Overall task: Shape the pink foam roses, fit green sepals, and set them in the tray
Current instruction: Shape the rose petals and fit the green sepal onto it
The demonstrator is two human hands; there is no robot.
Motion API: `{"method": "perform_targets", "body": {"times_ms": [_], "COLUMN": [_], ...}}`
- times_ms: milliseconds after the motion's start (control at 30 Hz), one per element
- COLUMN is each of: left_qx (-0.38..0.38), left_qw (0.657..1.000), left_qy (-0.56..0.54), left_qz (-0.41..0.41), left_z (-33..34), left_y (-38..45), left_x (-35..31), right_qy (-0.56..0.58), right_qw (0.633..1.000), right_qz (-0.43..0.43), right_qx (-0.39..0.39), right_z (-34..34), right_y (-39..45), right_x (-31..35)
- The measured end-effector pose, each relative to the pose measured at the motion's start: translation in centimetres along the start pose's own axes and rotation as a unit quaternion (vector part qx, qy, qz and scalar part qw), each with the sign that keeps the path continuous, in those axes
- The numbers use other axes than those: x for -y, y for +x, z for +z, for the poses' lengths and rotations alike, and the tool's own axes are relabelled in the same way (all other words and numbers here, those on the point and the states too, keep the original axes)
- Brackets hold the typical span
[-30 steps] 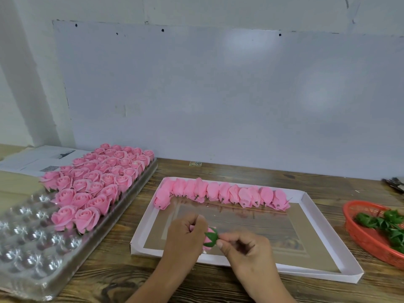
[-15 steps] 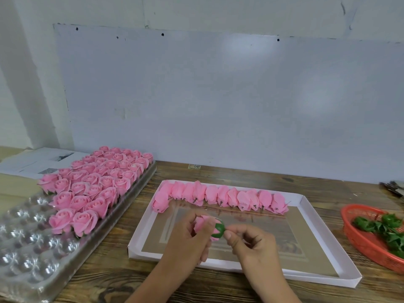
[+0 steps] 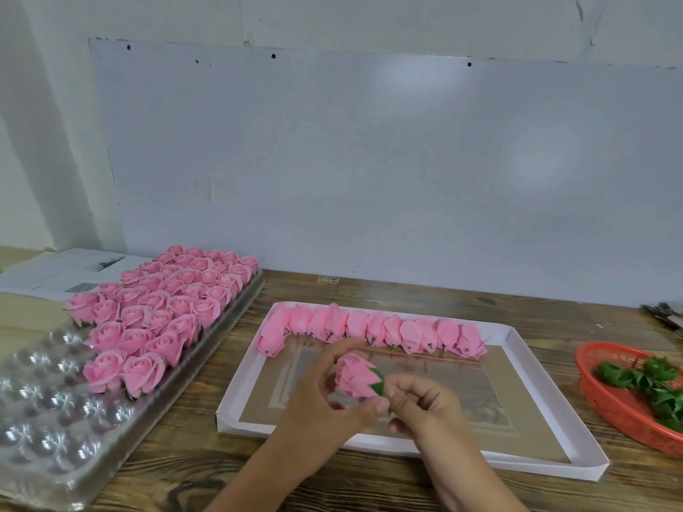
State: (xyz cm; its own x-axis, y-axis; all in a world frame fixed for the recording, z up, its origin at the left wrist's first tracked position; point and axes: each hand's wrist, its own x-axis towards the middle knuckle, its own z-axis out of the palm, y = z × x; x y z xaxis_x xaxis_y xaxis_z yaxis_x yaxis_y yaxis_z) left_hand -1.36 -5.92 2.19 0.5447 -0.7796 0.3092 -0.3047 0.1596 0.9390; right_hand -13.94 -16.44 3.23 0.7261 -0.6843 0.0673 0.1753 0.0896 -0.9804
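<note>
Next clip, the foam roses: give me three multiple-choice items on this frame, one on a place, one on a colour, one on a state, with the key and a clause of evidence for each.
1. Where is the orange plastic mesh basket of green sepals?
A. At the table's right edge
B. Inside the white cardboard tray
C. On the clear blister tray

2. What colour is the piece fitted at the base of the held pink foam rose?
A. White
B. Green
C. Orange

3. What state is the clear plastic blister tray in?
A. Empty
B. Full
C. Partly filled

Key: 1 A, the basket sits right of the white cardboard tray. 2 B, a green sepal shows beside the right hand, opposite the left hand. 3 C, opened roses fill far cells; near cells are bare.
</note>
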Motion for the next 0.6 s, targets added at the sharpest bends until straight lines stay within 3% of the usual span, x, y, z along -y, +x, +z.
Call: {"method": "perform_targets", "body": {"times_ms": [600], "left_qx": [-0.072], "left_qw": [0.997], "left_qy": [-0.014], "left_qz": [0.019], "left_z": [-0.32], "left_y": [0.0], "left_x": [-0.17], "right_qy": [-0.114], "right_qw": [0.991], "right_qz": [-0.066], "right_qx": [-0.024], "right_z": [-0.16], "right_y": [0.2], "right_x": [-0.56]}}
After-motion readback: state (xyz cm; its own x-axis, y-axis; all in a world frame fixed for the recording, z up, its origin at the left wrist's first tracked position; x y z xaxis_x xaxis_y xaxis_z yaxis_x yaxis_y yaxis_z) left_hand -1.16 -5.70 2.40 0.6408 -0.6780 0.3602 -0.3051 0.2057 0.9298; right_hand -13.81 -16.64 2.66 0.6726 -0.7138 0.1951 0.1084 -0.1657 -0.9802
